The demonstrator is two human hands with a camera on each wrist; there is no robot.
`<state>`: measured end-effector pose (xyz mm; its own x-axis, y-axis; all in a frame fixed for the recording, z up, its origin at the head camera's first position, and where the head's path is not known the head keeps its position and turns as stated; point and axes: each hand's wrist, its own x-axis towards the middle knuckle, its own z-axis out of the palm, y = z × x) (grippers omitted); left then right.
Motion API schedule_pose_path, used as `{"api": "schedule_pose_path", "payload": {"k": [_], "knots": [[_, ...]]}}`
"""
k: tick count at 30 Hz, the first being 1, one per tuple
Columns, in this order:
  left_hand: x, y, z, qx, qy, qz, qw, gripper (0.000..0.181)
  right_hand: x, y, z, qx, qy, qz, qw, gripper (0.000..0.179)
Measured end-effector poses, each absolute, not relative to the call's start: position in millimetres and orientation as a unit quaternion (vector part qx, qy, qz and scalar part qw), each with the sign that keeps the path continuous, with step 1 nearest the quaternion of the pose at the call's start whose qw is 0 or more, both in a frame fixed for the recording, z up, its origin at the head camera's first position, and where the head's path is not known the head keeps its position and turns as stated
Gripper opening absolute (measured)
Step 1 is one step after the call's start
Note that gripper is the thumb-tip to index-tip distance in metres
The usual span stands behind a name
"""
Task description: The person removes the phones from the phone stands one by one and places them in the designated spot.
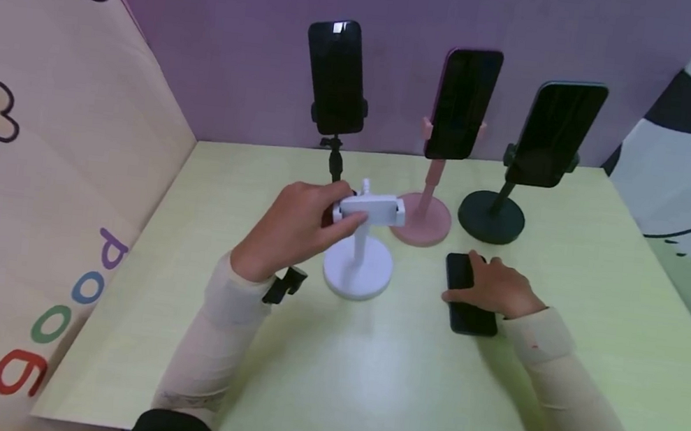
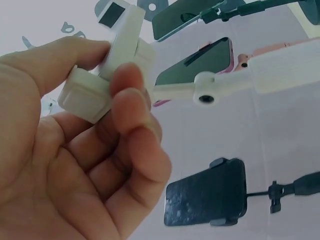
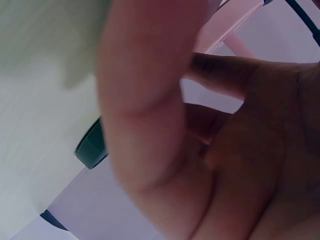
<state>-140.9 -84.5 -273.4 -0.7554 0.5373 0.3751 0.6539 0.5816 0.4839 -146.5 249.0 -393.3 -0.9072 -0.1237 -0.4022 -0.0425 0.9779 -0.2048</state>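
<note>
A white phone stand (image 1: pixel 357 267) with a round base stands on the table, the empty clamp (image 1: pixel 377 211) at its top facing the front. My left hand (image 1: pixel 300 228) pinches that clamp at its left end. In the left wrist view, the thumb and curled fingers of the left hand (image 2: pixel 95 130) close round the white clamp (image 2: pixel 122 42). A black phone (image 1: pixel 474 319) lies flat on the table to the right of the stand. Over it, my right hand (image 1: pixel 499 288) grips its edges with thumb and fingers. The right wrist view shows curled fingers but not the phone.
Behind stand three more stands holding upright phones: a black stand with a phone (image 1: pixel 337 78) at left, a pink stand (image 1: pixel 422 220) with a phone (image 1: pixel 464 105), and a dark green stand (image 1: pixel 490 218) with a phone (image 1: pixel 556 134). Walls border the table (image 1: pixel 365 386) behind and at left.
</note>
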Motion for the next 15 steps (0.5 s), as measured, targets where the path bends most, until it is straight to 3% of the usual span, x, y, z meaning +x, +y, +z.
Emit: {"api": "schedule_pose_path", "payload": {"k": [15], "knots": [[-134.9, -115.1, -267.1, -0.304, -0.912, -0.263, 0.078, 0.022, -146.7, 248.9, -395.3, -0.037, 0.973, -0.084, 0.212, 0.113]]}}
